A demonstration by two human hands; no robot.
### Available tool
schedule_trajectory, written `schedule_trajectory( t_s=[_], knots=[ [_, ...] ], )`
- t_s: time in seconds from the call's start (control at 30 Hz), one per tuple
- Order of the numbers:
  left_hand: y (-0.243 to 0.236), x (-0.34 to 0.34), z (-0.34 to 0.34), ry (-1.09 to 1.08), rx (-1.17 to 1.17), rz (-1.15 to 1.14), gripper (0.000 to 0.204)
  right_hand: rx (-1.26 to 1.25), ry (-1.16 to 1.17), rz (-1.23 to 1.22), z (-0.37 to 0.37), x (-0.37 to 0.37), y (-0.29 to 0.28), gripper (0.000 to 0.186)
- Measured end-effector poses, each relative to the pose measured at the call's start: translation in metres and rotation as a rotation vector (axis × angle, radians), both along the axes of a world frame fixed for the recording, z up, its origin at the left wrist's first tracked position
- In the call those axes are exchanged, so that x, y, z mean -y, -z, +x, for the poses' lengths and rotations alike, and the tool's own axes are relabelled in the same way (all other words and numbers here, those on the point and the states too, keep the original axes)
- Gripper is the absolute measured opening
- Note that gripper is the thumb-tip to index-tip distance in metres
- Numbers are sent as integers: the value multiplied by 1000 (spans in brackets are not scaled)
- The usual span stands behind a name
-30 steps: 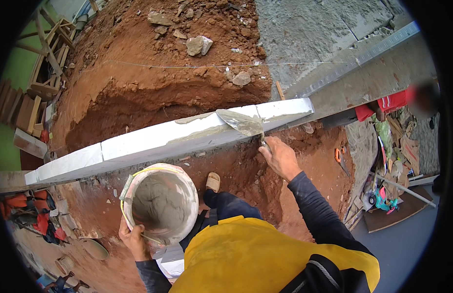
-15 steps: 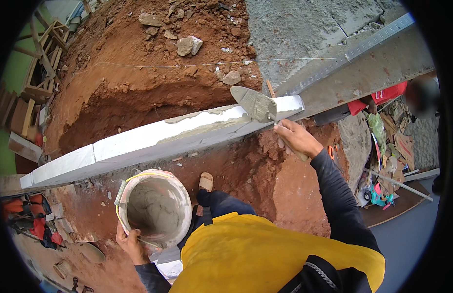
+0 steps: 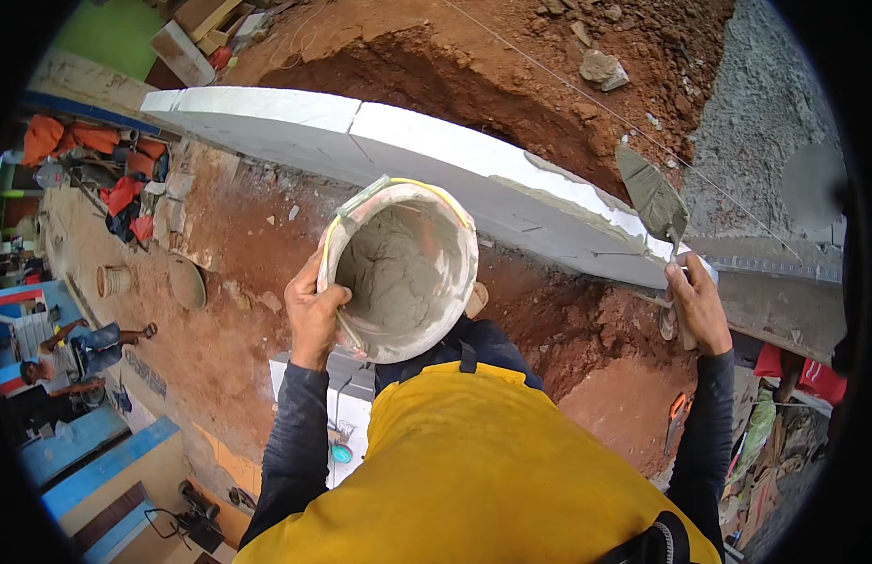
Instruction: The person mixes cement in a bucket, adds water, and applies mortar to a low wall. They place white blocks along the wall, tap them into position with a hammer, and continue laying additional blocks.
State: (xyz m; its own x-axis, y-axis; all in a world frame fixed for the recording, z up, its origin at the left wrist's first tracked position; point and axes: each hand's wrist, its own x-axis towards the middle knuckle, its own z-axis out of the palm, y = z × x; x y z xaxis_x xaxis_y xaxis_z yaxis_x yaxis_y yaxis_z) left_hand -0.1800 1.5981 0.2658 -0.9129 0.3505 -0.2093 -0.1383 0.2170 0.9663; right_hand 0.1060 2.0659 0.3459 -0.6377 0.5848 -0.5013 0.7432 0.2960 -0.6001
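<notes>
My left hand (image 3: 314,308) grips the rim of a round bucket (image 3: 459,282), thumb over the edge. Wet grey mortar (image 3: 389,268) lies inside it. My right hand (image 3: 701,305) is closed round the handle of a pointed trowel (image 3: 650,193). Its blade, coated in grey mortar, is over the far edge of a low wall of white blocks (image 3: 426,136), near the wall's right end. A rough strip of mortar (image 3: 572,202) runs along part of the wall's top. Whether the blade touches the wall, I cannot tell.
Beyond the wall is a red-earth trench (image 3: 436,70), crossed by a taut string (image 3: 549,73). Orange-handled scissors (image 3: 677,409) lie at the right. White blocks (image 3: 356,423) lie below the bucket. One person (image 3: 74,362) is at the far left; a red sleeve (image 3: 812,376) shows right.
The view has turned, so the wall now slants down to the right. The bucket appears higher and further right in the picture. Both hands keep their grips.
</notes>
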Motion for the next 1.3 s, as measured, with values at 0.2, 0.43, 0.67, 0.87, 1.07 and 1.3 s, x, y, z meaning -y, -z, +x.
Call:
schedule_trajectory(
  t_s=[0.2, 0.43, 0.67, 0.87, 1.07, 1.3],
  knots=[
    [-6, -22, 4, -42, -53, 116, 71, -107, -985, 475, -113, 140, 44, 31],
    [-26, -34, 6, 9, -272, 90, 59, 335, -1026, -175, -159, 178, 77, 44],
    [-20, -27, 0, -32, -41, 137, 64, 95, -366, -831, -103, 137, 122, 38],
    [-32, -37, -9, -69, 40, 40, 66, -54, -209, -886, -68, 103, 108, 44],
    [-24, -47, -5, -91, 27, 112, 62, -169, -53, -314, 36, 33, 41, 38],
    [-10, -34, -14, -115, 18, -30, 61, 183, -114, 645, 109, -24, 28, 30]
  ],
)
